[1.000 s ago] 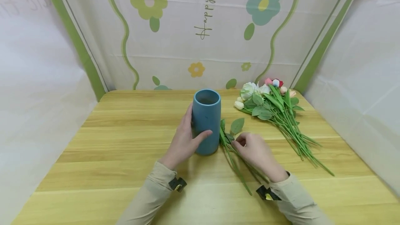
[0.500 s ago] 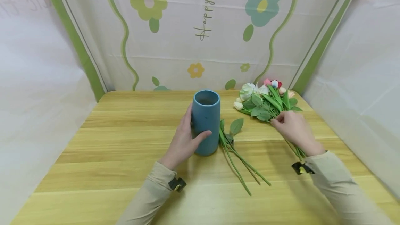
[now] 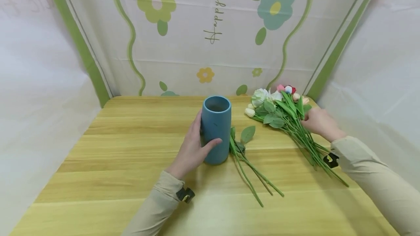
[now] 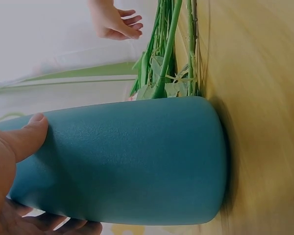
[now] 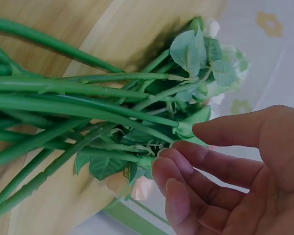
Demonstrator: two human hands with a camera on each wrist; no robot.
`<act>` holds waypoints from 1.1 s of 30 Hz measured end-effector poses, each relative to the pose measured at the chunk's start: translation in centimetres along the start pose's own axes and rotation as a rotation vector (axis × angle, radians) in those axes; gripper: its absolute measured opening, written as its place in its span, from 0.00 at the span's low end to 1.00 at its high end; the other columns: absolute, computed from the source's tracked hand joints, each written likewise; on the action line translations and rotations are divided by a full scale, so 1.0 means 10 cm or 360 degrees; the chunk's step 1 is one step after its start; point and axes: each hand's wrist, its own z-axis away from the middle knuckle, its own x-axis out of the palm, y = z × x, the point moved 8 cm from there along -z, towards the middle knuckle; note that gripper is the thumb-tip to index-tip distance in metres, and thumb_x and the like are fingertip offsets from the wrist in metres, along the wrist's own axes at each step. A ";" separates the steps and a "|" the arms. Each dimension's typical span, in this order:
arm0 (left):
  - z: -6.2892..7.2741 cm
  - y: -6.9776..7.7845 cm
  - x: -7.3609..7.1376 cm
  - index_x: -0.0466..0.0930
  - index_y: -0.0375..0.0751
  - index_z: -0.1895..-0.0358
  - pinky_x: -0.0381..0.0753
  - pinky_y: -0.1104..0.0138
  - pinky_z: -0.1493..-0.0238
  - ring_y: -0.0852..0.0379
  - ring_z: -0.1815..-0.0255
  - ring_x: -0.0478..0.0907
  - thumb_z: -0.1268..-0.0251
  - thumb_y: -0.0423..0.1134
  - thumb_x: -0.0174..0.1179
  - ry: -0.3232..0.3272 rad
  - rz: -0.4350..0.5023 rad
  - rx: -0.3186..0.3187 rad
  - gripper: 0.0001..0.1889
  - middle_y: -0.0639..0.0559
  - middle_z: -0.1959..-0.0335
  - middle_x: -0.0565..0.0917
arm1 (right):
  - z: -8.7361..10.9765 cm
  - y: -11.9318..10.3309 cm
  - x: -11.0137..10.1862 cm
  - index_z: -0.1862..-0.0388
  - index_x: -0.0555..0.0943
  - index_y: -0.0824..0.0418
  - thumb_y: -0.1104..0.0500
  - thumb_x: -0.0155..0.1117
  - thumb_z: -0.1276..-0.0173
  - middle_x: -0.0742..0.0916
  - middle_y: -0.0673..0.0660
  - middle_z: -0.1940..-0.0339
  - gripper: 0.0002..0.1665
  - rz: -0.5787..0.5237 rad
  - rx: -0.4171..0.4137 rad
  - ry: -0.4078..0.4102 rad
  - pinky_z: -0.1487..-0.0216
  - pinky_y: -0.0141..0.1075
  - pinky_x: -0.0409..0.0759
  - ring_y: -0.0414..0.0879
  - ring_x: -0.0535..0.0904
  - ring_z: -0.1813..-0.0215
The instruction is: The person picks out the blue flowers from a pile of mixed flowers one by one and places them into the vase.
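A tall blue vase (image 3: 216,130) stands upright on the wooden table. My left hand (image 3: 193,145) grips its left side, thumb across the front; in the left wrist view the fingers wrap its far side. At the right lies a bunch of artificial flowers (image 3: 288,119), white, pink, red and peach heads at the back and green stems toward me. Beside the bunch is my right hand (image 3: 319,123). In the right wrist view the thumb and fingers (image 5: 220,156) are loosely bent near the stems (image 5: 88,98), with a gap between thumb and forefinger and nothing held.
Just right of the vase lie several separate stems (image 3: 252,170) with green leaves (image 3: 248,134); their upper ends are partly behind the vase. The wooden table (image 3: 131,148) meets a printed cloth backdrop (image 3: 183,46) at its far edge, and pale cloth hangs on both sides.
My right hand has left the loose stems beside the vase and moved right, over the flower bunch to its right side. The left hand and the vase stay in place.
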 end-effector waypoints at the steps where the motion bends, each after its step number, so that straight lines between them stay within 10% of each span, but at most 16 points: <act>1: 0.00 0.00 0.00 0.38 0.49 0.20 0.62 0.49 0.33 0.48 0.26 0.56 0.36 0.47 0.67 0.0000 0.0003 0.0008 0.52 0.45 0.23 0.53 | -0.02 0.01 0.02 0.91 0.62 0.52 0.60 0.57 0.35 0.62 0.45 0.91 0.25 0.0001 -0.0005 -0.0015 0.83 0.32 0.56 0.38 0.54 0.85; 33: 0.02 0.00 0.01 0.35 0.56 0.20 0.61 0.50 0.32 0.52 0.26 0.54 0.36 0.48 0.67 -0.0021 0.0014 -0.0023 0.52 0.49 0.23 0.52 | -0.14 0.15 0.36 0.87 0.66 0.55 0.65 0.55 0.43 0.68 0.50 0.87 0.15 0.0064 0.0167 -0.0156 0.84 0.35 0.63 0.44 0.62 0.83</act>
